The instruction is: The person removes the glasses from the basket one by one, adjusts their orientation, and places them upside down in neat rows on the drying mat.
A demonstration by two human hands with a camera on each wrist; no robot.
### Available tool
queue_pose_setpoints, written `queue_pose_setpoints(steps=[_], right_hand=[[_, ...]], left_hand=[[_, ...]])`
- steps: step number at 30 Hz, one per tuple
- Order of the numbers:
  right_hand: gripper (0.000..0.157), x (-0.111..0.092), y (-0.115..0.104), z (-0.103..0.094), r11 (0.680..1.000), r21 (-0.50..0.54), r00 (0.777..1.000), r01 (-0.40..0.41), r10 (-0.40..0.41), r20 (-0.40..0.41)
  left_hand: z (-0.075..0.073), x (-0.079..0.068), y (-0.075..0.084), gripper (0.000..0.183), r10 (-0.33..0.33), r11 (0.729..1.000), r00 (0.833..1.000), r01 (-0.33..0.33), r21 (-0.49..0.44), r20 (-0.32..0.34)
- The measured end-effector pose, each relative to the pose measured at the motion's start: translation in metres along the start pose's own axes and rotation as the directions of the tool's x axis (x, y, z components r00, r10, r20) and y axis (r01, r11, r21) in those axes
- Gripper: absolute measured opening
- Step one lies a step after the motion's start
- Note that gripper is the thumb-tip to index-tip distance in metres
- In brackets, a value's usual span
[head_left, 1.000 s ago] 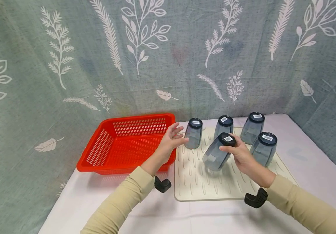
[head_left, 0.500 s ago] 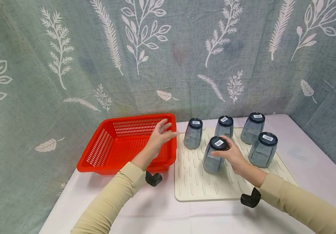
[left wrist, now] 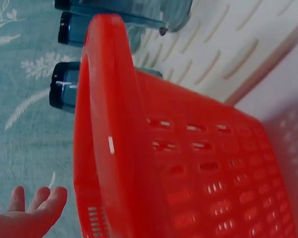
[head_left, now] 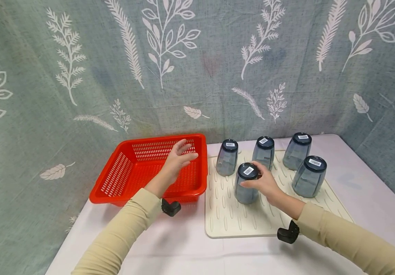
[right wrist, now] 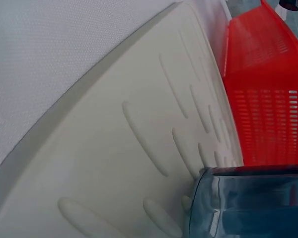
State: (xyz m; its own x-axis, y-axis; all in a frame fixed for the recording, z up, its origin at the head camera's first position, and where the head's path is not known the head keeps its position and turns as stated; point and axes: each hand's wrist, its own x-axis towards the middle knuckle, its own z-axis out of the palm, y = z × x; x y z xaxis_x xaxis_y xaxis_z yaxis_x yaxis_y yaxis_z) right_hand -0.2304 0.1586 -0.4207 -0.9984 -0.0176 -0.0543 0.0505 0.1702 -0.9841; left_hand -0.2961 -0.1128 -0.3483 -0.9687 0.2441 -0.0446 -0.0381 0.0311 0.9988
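My right hand (head_left: 264, 186) holds a blue-grey drinking glass (head_left: 246, 192) near its dark base. The glass stands upside down on the cream drying mat (head_left: 225, 223), and its rim meets the ridged surface in the right wrist view, where the same glass (right wrist: 253, 206) fills the lower right corner. Over the red basket (head_left: 125, 142) hovers my left hand (head_left: 174, 162), fingers spread and holding nothing. In the left wrist view its fingertips (left wrist: 54, 201) show beside the basket's rim (left wrist: 111, 124).
Behind and right of the held glass stand several upturned glasses: one at the back left (head_left: 227, 158), a middle glass (head_left: 264, 152), a back right glass (head_left: 297, 152) and a front right glass (head_left: 309, 177). A patterned curtain (head_left: 197, 68) hangs behind the white table (head_left: 183, 252).
The tilted glass has come upright on the mat, moving slightly left with my right hand. My left hand has drawn left, from beside the back left glass to over the basket.
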Motion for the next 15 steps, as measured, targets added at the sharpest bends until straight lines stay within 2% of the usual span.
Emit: queue_pose_setpoints(steps=[10,15], right_hand=[[0.082,-0.001,-0.003,-0.001,0.997,-0.079,1.000,-0.003,0.004,0.015],[0.082,-0.001,-0.003,-0.007,0.992,-0.129,0.999,0.013,-0.007,0.049]], left_hand=[[-0.016,0.000,0.008,0.073,-0.013,0.999,1.000,0.013,0.038,0.003],[-0.026,0.000,0.010,0.075,-0.015,0.994,1.000,0.015,0.106,-0.003]])
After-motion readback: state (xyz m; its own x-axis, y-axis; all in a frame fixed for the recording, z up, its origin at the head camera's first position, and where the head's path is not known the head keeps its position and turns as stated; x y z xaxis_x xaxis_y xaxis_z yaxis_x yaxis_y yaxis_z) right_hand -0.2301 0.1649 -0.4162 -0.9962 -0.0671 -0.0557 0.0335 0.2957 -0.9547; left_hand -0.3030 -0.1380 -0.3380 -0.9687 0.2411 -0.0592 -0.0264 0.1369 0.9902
